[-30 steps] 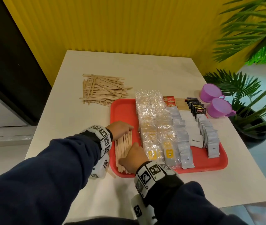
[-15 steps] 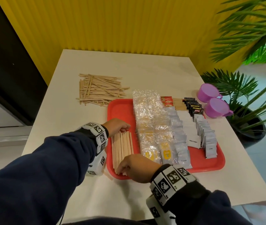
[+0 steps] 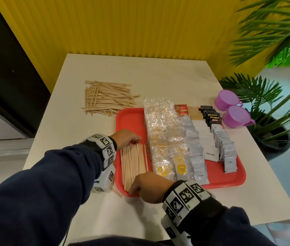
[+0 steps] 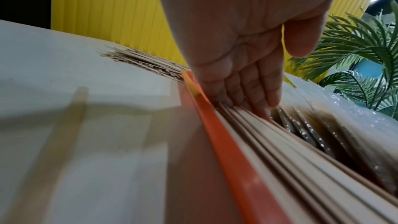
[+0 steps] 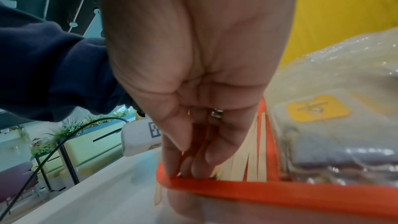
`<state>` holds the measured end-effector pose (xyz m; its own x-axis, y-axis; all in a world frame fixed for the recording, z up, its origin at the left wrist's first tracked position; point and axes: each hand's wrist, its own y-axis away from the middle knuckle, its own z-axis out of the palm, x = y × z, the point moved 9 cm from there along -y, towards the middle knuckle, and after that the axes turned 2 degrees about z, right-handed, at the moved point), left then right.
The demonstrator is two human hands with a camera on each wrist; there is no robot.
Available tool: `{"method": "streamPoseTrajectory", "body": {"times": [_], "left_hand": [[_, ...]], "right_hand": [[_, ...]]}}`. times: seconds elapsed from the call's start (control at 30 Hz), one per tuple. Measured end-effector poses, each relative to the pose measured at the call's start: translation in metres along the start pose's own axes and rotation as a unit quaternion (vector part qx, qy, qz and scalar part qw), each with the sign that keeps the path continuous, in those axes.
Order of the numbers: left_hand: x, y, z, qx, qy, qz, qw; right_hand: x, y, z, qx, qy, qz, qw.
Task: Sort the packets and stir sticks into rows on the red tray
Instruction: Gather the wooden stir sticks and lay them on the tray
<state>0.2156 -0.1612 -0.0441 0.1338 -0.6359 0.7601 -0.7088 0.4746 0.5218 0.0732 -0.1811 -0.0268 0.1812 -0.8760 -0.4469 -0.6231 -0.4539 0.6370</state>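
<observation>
Left hand, fingers straight, presses the far ends of the stir sticks lying at the left of the red tray while the right hand, fingertips bent against their near ends, butts them level beside the packets.

Even, bright indoor light fills the wide-angle head view, its edges bowed. Both wrist views blur close up; soft shadows cross the white table, and glare flecks the clear-wrapped packets.
</observation>
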Motion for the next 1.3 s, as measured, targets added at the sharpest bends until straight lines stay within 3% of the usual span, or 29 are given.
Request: {"method": "streamPoseTrajectory", "body": {"times": [0.37, 0.57, 0.67, 0.97, 1.13, 1.2, 1.3], "left_hand": [[0.011, 0.003, 0.005, -0.02, -0.118, 0.052, 0.991], [0.009, 0.007, -0.008, 0.043, -0.14, 0.022, 0.989], [0.007, 0.007, -0.005, 0.033, -0.154, 0.0, 0.988], [-0.004, -0.004, -0.008, 0.05, -0.107, -0.035, 0.992], [0.002, -0.002, -0.003, 0.014, -0.135, -0.01, 0.991], [0.001, -0.002, -0.008, 0.022, -0.129, -0.006, 0.991], [-0.003, 0.0, -0.029, 0.088, -0.068, -0.01, 0.994]], "right_hand": [[0.008, -0.001, -0.007, -0.021, 0.032, 0.03, 0.999], [0.009, -0.008, -0.019, 0.026, -0.027, 0.024, 0.999], [0.005, -0.012, -0.017, 0.02, -0.035, 0.021, 0.999], [0.0, -0.014, -0.017, 0.015, -0.038, 0.016, 0.999], [-0.001, -0.017, -0.011, -0.006, -0.009, 0.016, 1.0], [0.003, -0.018, -0.015, 0.011, -0.025, 0.026, 0.999], [0.009, -0.02, -0.027, 0.061, -0.063, 0.033, 0.996]]}}
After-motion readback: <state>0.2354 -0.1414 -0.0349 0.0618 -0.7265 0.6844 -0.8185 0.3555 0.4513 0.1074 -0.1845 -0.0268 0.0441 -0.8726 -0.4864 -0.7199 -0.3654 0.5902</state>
